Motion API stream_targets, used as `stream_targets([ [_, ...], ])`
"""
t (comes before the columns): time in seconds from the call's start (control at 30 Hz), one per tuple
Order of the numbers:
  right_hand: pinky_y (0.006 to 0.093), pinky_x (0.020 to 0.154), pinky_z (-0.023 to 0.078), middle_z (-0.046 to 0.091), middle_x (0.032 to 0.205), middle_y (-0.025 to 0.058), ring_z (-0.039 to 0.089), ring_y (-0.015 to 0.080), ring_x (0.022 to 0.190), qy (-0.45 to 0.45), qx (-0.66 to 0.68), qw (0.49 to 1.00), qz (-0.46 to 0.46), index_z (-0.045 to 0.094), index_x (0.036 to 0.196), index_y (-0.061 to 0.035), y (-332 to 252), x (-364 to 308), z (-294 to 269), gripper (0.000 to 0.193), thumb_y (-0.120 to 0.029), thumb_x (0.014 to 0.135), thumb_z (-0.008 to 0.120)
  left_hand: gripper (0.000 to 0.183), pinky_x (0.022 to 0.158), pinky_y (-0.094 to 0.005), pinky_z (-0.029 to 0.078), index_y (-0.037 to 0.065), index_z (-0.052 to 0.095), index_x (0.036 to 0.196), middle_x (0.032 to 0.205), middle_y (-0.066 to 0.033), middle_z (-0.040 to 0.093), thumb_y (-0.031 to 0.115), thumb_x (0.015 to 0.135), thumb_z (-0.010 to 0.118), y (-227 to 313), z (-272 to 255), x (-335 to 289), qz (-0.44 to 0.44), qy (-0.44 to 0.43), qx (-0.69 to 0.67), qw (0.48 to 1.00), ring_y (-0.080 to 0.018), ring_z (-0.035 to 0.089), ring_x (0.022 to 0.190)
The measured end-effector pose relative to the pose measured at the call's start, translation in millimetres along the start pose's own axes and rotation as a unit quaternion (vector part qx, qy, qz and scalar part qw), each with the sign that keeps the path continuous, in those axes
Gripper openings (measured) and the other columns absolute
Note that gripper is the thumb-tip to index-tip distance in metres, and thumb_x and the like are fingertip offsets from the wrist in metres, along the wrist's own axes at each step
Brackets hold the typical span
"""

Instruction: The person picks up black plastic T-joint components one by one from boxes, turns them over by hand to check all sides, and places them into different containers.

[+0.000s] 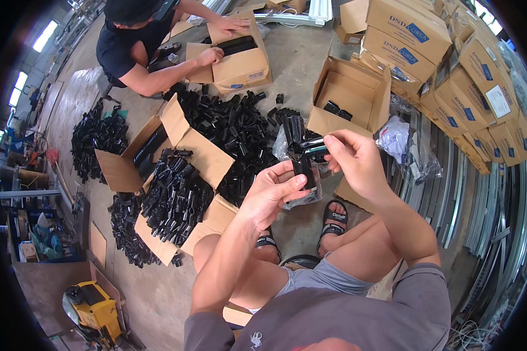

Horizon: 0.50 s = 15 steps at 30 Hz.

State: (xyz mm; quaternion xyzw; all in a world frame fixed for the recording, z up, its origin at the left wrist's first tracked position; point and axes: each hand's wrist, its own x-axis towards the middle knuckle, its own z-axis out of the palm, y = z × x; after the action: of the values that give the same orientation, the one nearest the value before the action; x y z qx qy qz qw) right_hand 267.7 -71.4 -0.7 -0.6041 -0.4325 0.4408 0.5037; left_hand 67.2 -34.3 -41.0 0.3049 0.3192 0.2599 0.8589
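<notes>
My left hand [277,192] is closed round a glossy black tubular fitting [303,169], held upright in front of my knees. In my right hand [352,158], thumb and fingers pinch a second black tubular piece [315,147], its far end touching the top of the first. Whether the two pieces are joined cannot be made out. Behind them, more black fittings [291,126] stand close together beside clear plastic wrapping [280,144]. A large loose heap of similar black fittings [231,128] lies on the floor just beyond my left hand.
An open carton [376,93] stands ahead to the right, a few black pieces inside. To the left, another open carton [208,158] is beside heaped fittings. A co-worker [137,47] handles a carton [257,67] at the far side. Stacked cartons [413,35] and metal profiles [451,199] line the right.
</notes>
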Motion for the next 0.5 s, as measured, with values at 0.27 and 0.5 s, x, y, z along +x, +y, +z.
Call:
stream_targets([
  [0.27,0.0238,0.067,0.052,0.067,0.082,0.0036,0.063,0.0081,0.074,-0.019,0.028,0.999,-0.011,0.066,0.109,0.0046,10,-1,8,0.033,-0.027,0.099,0.063,0.034,0.091,-0.0313,0.056,0.002,0.062,0.118,0.11,-0.0076,0.069,0.011,0.088,0.074,0,3,-2,0.015,0.026,0.001,1.0,-0.0156,0.067,0.1],
  [0.5,0.0234,0.067,0.051,0.066,0.084,0.0053,0.062,0.0094,0.073,-0.048,0.06,0.997,-0.015,0.065,0.116,0.0035,21,10,0,0.041,-0.034,0.103,0.053,0.028,0.089,-0.0273,0.052,0.002,0.062,0.113,0.106,-0.0079,0.071,0.009,0.088,0.073,3,4,-4,0.053,0.046,0.052,0.996,-0.0135,0.067,0.098],
])
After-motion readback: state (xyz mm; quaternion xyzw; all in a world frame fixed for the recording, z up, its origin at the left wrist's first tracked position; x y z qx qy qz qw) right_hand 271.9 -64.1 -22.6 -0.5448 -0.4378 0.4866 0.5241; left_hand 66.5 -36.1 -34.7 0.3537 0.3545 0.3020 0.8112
